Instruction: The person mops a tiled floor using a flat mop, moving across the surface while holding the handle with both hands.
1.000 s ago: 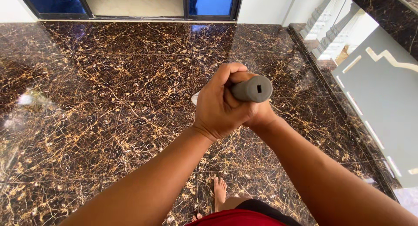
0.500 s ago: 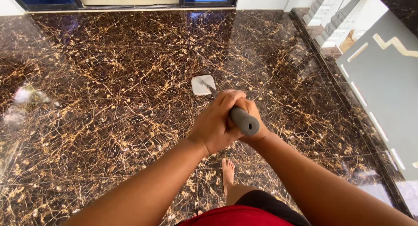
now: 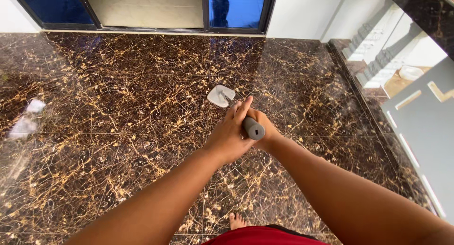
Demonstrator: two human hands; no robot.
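Near the middle of the dark brown marble floor (image 3: 118, 146), veined in gold, both hands meet around the grey handle (image 3: 253, 128) of a mop. The left hand (image 3: 230, 134) wraps the handle from the left side, its grip closed on it with the forefinger stretched forward along the shaft. The right hand (image 3: 265, 128) is mostly hidden behind the left and the handle's round end; its grip holds the handle too, fingers curled from the right side. The handle slants away from the person, and its small white mop head (image 3: 220, 95) lies flat on the floor just beyond the hands, toward the floor's far edge. That far edge runs along a dark-framed glass door (image 3: 142, 8). At the right edge stands a pale railing (image 3: 378, 60) with white balusters. A bare foot (image 3: 236, 221) shows at the near edge, above a strip of red clothing (image 3: 265, 236).
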